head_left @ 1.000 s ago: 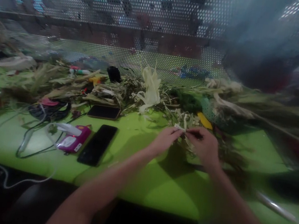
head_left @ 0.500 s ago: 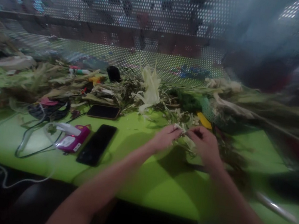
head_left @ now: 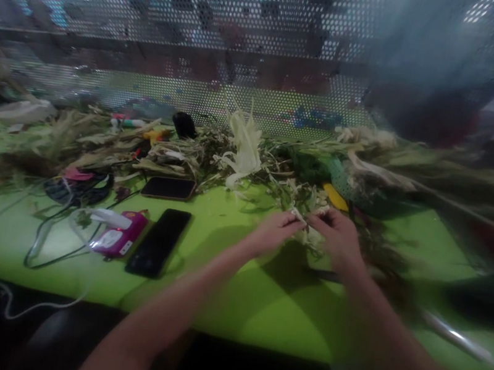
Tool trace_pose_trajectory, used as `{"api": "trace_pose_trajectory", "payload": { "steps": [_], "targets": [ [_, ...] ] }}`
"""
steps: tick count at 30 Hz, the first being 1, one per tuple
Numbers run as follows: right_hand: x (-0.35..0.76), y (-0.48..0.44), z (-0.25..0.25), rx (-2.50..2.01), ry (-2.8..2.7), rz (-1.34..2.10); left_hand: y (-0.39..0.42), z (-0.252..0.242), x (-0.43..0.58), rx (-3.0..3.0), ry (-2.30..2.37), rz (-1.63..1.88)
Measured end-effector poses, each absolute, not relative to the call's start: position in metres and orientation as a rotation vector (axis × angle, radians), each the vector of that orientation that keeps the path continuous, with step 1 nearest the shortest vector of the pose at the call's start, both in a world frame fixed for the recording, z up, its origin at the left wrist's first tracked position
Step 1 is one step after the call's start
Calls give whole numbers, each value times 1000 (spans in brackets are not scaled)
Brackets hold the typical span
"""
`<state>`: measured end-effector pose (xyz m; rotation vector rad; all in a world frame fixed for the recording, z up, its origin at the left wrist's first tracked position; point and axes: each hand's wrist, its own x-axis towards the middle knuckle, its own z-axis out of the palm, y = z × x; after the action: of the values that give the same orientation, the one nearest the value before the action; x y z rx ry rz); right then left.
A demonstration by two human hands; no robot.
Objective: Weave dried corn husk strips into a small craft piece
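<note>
Between my two hands, over the green tabletop [head_left: 220,293], is a small pale piece of dried plant [head_left: 312,239] that looks like corn husk. My left hand [head_left: 276,230] pinches it from the left, fingertips close together. My right hand [head_left: 335,233] pinches it from the right, thumb and fingers nearly meeting the left ones. The fingers cover most of the piece, and blur hides its detail. Behind my hands stands a pale yellow bunch of corn husk [head_left: 244,141]. A yellow object [head_left: 335,196] lies just past my right hand.
To the left lie a black phone [head_left: 158,243], another phone [head_left: 168,187] and a magenta power adapter [head_left: 120,234] with cables. Dried plant material [head_left: 95,136] heaps along the back before a perforated screen [head_left: 206,28]. A shiny rod [head_left: 457,337] lies at right.
My hands stay together at nearly the same spot, with slight finger movement on the pale piece. The camera view has shifted slightly.
</note>
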<state>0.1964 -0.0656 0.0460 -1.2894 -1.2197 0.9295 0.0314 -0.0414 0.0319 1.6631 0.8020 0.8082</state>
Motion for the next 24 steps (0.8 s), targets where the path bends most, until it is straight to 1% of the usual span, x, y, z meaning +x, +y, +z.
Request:
{"api": "trace_pose_trajectory", "payload": {
  "steps": [4, 8, 14, 24],
  "targets": [
    [200, -65, 46, -1309, -1254, 904, -43, 39, 29, 1756, 866, 741],
    [206, -66, 52, -1276, -1449, 876, -47, 43, 27, 1825, 972, 681],
    [205, -65, 53, -1180, -1778, 505, -47, 37, 30, 1873, 1000, 661],
    [192, -71, 50, -1166, -1671, 498, -51, 35, 30, 1626, 784, 663]
  ]
}}
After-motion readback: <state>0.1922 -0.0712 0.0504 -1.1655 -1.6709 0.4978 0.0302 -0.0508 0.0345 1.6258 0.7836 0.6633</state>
